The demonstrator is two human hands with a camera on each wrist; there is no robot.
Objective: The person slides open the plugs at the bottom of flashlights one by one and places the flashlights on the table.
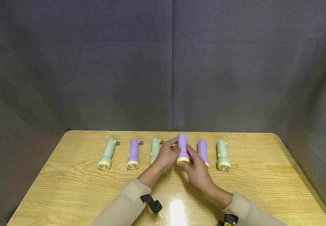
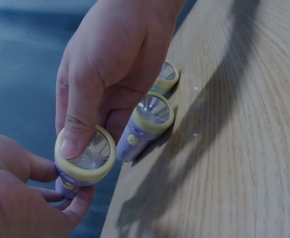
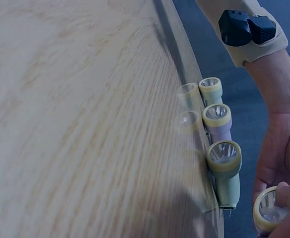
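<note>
Both hands hold a purple flashlight (image 1: 182, 143) with a yellow rim, its lens end toward me. My left hand (image 1: 167, 156) pinches the body from the left, near the yellow switch seen in the left wrist view. From the right, my right hand (image 1: 199, 172) grips it, the thumb (image 2: 75, 131) lying over the lens edge and fingers along the side. Just left of the hands lies a green flashlight (image 1: 155, 146), partly covered by the left hand. Another purple flashlight (image 1: 202, 149) lies right behind the right hand.
At the left of the row lie a green flashlight (image 1: 109, 150) and a purple flashlight (image 1: 134, 152), metal plug prongs sticking out sideways. A green flashlight (image 1: 222, 152) lies at the right end. The wooden table (image 1: 67, 188) meets a grey curtain (image 1: 109, 88) behind.
</note>
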